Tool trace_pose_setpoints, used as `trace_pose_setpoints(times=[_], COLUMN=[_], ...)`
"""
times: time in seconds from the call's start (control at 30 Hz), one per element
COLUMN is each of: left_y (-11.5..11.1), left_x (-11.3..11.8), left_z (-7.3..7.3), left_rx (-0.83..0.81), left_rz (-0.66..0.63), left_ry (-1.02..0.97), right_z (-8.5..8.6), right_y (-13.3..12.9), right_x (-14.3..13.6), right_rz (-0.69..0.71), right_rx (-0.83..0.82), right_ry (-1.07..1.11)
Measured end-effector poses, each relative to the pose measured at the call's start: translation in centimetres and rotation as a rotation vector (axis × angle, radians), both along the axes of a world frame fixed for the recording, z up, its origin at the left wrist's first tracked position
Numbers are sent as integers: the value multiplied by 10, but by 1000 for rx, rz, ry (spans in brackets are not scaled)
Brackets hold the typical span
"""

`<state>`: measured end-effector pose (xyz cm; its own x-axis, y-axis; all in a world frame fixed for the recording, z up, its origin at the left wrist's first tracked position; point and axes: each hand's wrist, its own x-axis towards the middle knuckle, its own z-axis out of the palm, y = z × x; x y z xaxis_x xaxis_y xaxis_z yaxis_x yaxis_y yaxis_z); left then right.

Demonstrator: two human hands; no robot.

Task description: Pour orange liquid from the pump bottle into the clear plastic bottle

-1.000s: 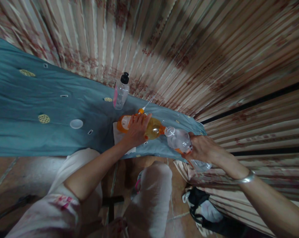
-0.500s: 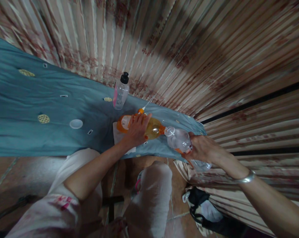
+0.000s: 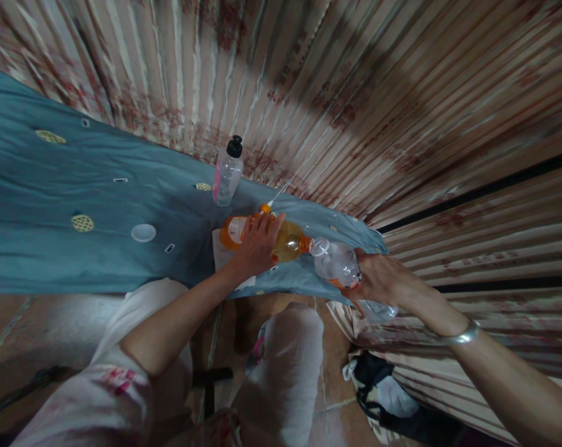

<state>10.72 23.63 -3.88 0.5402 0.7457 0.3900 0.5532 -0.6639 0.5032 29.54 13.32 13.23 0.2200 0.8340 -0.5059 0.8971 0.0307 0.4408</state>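
My left hand (image 3: 259, 244) is wrapped round a bottle of orange liquid (image 3: 290, 241), tilted nearly flat with its neck pointing right. A pale label shows near its base. My right hand (image 3: 378, 279) grips a clear plastic bottle (image 3: 335, 262), also tilted, its open mouth facing the orange bottle's neck. The two mouths meet or almost touch; I cannot tell whether liquid is flowing. Part of an orange label shows beneath my right fingers. Just beyond my left fingertips is a small orange cap with a white tip (image 3: 264, 208).
A clear bottle with a black cap (image 3: 227, 172) stands at the back of the blue cloth (image 3: 108, 267). To the left lies a white round lid (image 3: 143, 233). A white sheet (image 3: 222, 254) lies under the orange bottle. Pleated curtains (image 3: 402, 112) border the far and right sides.
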Motion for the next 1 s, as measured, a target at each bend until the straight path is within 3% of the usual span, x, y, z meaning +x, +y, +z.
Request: trace_pose_setpoints(times=[1.0], left_y=[-1], left_x=[-1], left_z=[2], left_rx=[0], left_rz=[-2], left_ry=[-8], right_z=[0], right_y=[0], right_x=[2], right_rz=[23], right_rx=[26], right_ry=[30])
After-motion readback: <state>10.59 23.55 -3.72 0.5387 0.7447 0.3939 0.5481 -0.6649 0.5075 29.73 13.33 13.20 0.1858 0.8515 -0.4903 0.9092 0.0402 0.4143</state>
